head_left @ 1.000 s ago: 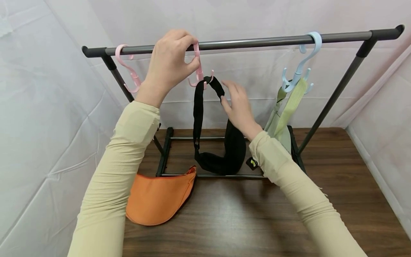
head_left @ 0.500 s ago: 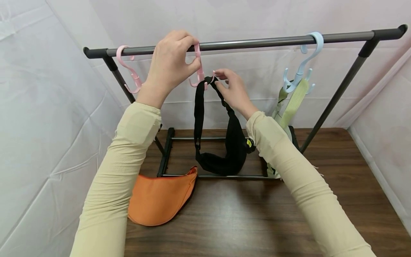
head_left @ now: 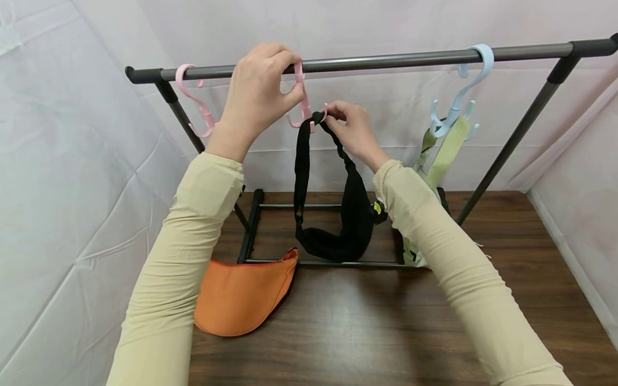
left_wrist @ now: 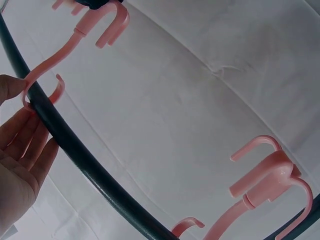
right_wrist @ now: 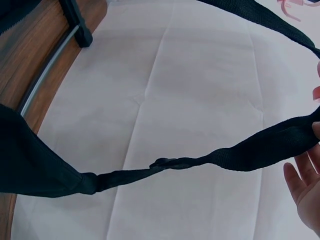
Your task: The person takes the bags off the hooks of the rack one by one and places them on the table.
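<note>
My left hand (head_left: 263, 88) pinches a pink swivel hook (head_left: 305, 104) near its top, where it loops over the dark rail; the left wrist view shows thumb and fingers on either side of the rail. From the hook's lower prongs hangs a black sling bag (head_left: 358, 220) by its strap (head_left: 301, 166). My right hand (head_left: 354, 128) pinches the strap right beside a prong, thumb and forefinger together. In the right wrist view the strap (right_wrist: 260, 147) runs taut and twisted up to that hand (right_wrist: 307, 185). The bag's body hangs close over the rack's base.
Another pink hook (head_left: 197, 102) is on the rail (head_left: 386, 60) at left. At right, a light blue hook (head_left: 456, 102) carries a pale green bag by its strap (head_left: 449, 150). An orange crescent bag (head_left: 243, 300) lies on the wooden floor (head_left: 338, 332). White sheets hang behind.
My right hand has moved up and left along the strap to the hook's prong, its fingers closing there. The black bag has swung slightly. The left hand stays on the hook.
</note>
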Tool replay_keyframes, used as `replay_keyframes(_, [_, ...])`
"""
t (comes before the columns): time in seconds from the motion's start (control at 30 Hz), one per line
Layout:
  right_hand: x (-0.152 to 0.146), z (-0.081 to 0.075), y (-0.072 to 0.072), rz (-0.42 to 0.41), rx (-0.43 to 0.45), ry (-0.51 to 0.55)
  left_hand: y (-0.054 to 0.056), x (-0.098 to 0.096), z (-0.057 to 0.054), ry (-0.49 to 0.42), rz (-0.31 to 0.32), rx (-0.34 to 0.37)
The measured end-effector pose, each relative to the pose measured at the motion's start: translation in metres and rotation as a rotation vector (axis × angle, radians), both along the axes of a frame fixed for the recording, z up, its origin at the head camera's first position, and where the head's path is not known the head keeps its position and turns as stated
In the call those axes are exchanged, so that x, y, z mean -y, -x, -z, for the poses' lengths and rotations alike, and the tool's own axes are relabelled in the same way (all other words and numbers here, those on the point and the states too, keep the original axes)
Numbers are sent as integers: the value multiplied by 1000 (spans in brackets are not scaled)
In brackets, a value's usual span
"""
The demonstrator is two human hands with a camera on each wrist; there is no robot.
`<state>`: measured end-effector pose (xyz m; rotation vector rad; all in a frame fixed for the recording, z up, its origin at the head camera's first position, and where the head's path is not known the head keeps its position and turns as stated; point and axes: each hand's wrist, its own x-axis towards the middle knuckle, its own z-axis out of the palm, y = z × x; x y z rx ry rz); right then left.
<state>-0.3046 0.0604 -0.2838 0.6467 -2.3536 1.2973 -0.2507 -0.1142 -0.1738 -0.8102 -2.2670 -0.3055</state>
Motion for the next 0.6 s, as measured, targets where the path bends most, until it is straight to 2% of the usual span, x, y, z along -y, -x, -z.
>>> replay_keyframes(0.2, [-10, -9, 1, 35, -34, -49, -1, -1, 0, -8, 3, 0])
replay_keyframes(0.37, [-18, -25, -1, 71, -94, -111, -1, -2, 0, -21, 16, -5])
replay_keyframes(0.6, [-18, -45, -13, 69, -321, -138, 2, -2, 3, -29, 17, -14])
